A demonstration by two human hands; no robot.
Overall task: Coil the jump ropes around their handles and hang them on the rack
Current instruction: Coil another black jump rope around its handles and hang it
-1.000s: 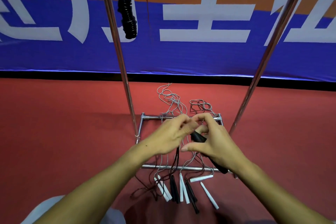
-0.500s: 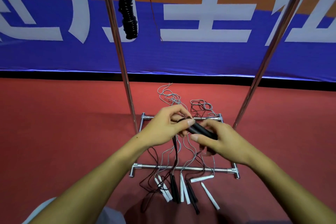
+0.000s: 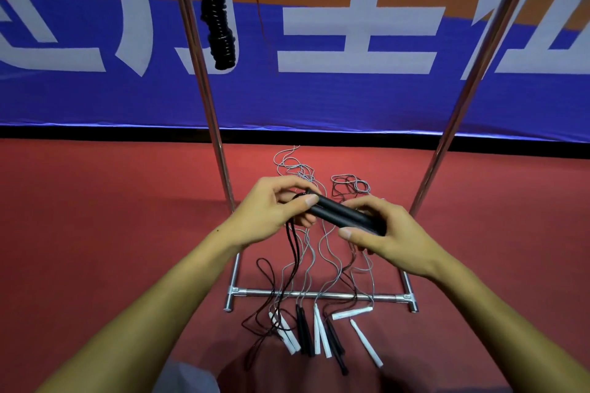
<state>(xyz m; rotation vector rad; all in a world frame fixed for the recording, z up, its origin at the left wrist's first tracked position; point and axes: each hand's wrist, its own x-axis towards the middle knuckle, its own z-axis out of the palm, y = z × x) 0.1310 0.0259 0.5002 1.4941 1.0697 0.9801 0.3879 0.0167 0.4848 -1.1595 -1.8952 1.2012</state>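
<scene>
Clearly, the weak spot is the cord (image 3: 292,252): it hangs slack from the left hand (image 3: 274,210) down into the tangle of ropes (image 3: 319,265) on the floor (image 3: 95,233), so winding may drag a neighbour's loop along or snag on the rack (image 3: 319,295) base bar. Turns could also slip off the smooth handles (image 3: 344,214) if tension drops. Left hand pinches the cord at the handles' near end, thumb pressed on top; right hand (image 3: 389,233) clamps the paired black handles at their other end. They sit between both hands, held above the floor, in front of the rack. One coiled rope (image 3: 220,25) hangs upper left.
</scene>
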